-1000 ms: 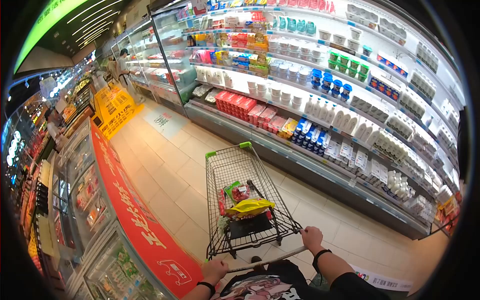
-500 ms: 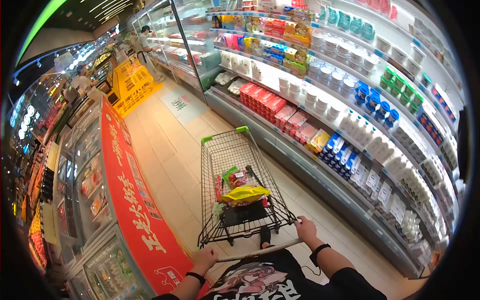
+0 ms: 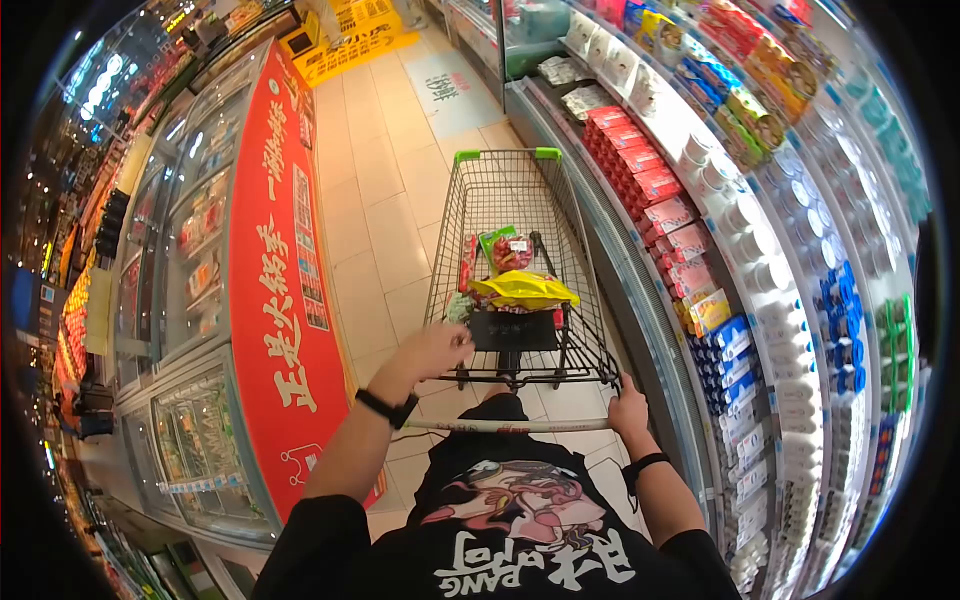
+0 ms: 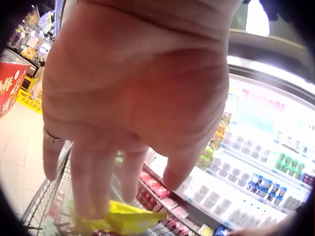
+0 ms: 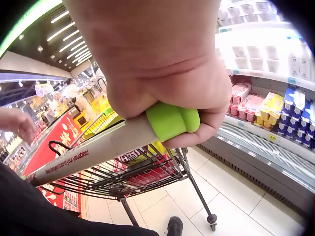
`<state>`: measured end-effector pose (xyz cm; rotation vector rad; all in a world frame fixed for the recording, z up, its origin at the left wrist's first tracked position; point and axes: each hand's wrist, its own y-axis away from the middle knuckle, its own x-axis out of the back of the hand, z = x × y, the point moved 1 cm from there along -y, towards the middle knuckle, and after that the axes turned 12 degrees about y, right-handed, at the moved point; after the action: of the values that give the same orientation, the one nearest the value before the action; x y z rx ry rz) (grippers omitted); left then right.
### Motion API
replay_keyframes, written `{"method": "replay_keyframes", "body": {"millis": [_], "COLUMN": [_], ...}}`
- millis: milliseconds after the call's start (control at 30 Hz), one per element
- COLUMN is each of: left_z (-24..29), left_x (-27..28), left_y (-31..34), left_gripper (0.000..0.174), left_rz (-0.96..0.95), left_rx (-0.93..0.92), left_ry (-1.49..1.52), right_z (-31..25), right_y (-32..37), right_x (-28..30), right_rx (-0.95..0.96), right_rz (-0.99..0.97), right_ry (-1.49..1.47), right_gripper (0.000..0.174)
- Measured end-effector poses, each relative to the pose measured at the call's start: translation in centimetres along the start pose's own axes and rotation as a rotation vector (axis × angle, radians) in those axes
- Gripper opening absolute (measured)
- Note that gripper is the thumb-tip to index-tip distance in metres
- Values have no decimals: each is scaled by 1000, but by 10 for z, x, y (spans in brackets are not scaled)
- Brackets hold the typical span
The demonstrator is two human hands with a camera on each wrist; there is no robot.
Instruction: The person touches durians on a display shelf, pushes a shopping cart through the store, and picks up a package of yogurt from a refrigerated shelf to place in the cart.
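My right hand (image 3: 628, 405) grips the right end of the shopping cart's handle bar (image 3: 500, 427). In the right wrist view its fingers curl round the bright green end piece (image 5: 170, 122). My left hand (image 3: 430, 352) is off the bar, slightly blurred, in the air over the near left corner of the cart (image 3: 548, 154). The left wrist view shows that palm with its fingers extended and nothing held; a yellow bag (image 4: 130, 219) appears beyond the fingertips. Inside the cart, the yellow bag lies behind a black panel (image 3: 512, 330), beside a red pack with a white label (image 3: 512, 252).
Refrigerated shelves with red cartons (image 3: 640, 165), blue-and-white packs (image 3: 725, 365) and white tubs line the right side. A freezer case with a red banner (image 3: 275, 280) runs along the left. Between them, a tiled aisle (image 3: 375, 180) leads forward to a yellow floor sign (image 3: 365, 40).
My left hand has let go of the handle bar and risen forward over the cart's near edge. My right hand keeps its grip. The view has turned right and the cart now points along the aisle.
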<state>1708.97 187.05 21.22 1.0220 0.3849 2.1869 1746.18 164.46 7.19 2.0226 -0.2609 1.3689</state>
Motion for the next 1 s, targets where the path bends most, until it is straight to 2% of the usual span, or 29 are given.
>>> {"method": "replay_keyframes", "body": {"millis": [67, 133, 167, 233, 267, 333, 367, 433, 500, 533, 633, 667, 700, 767, 800, 900, 967, 1000], "left_z": [-5, -13, -25, -54, -70, -108, -135, -130, -158, -162, -193, -199, -193, -180, -192, -224, -211, -206], "left_x": [18, 33, 33, 33, 30, 17, 8, 14, 3, 6, -4, -7, -10, -13, -19, -37, -38, -42], "left_y": [-76, -156, -194, -272, -304, -355, -387, -411, -453, -469, -522, -532, -536, -543, -551, -569, -575, -579], "left_gripper": [33, 30, 30, 29, 29, 32, 28, 23, 24, 25, 45, 64, 64, 74, 82, 86, 89, 88], "left_rz": [201, 290, 276, 439, 427, 479, 442, 466, 463, 376, 173, 130, 113, 280, 254, 250, 254, 306], "left_rx": [-103, -9, -8, 50, 49, 294, 347, 371, 296, 345, 456, 495, 505, 543, 545, 508, 530, 542], "left_ry": [74, 48, 58, 307, 315, 318, 302, 364, 386, 348, 267, 298, 301, 198, 251, 336, 326, 290], "right_z": [-9, -18, -22, -28, -32, -41, -44, -56, -65, -69, -72, -72, -73, -79, -78, -60, -48, -51], "right_y": [-24, -45, -56, -72, -79, -93, -99, -111, -124, -131, -144, -145, -149, -157, -160, -172, -180, -190], "right_x": [13, 25, 30, 37, 40, 46, 47, 59, 69, 73, 76, 74, 76, 86, 89, 89, 92, 97], "right_rx": [-6, -12, -16, -21, -28, -25, -18, -25, -38, -51, -53, -22, 10, -38, -33, -1, -48, 10], "right_rz": [1, -7, -10, -6, -23, -30, -24, -64, -112, -119, -147, -97, -48, -112, -101, -61, -108, -54], "right_ry": [68, 75, 73, 67, 76, 83, 84, 78, 70, 80, 4, 0, -5, -11, -27, -67, -23, -32], "right_gripper": [60, 59, 59, 58, 58, 59, 59, 58, 57, 57, 56, 56, 55, 56, 56, 53, 52, 53]}}
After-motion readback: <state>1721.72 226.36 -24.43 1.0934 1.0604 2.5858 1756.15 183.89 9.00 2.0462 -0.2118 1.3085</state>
